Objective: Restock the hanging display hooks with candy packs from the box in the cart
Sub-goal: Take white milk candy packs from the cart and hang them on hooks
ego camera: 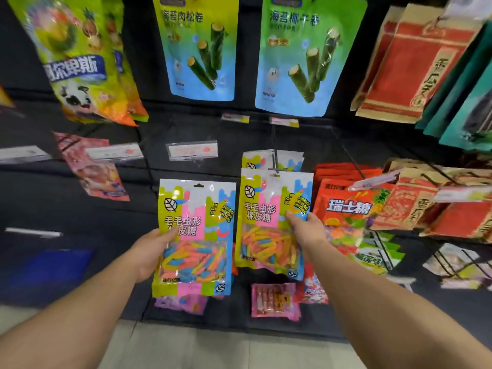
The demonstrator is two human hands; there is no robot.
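Observation:
My left hand [153,251] grips a gummy-worm candy pack [195,235] by its left edge, held upright in front of the display wall, off any hook. My right hand [310,229] holds the right edge of a second, identical candy pack [269,225], whose top hole sits at the tip of a metal display hook [276,162]. More of the same packs [266,159] hang behind it on that hook. The box and the cart are out of view.
Red candy bags [343,209] hang right of the hook, brown and red paper bags [415,209] further right. Seaweed-roll bags [202,46] hang above. Pink packs [275,299] hang below. A price tag holder [193,150] sits above my left pack.

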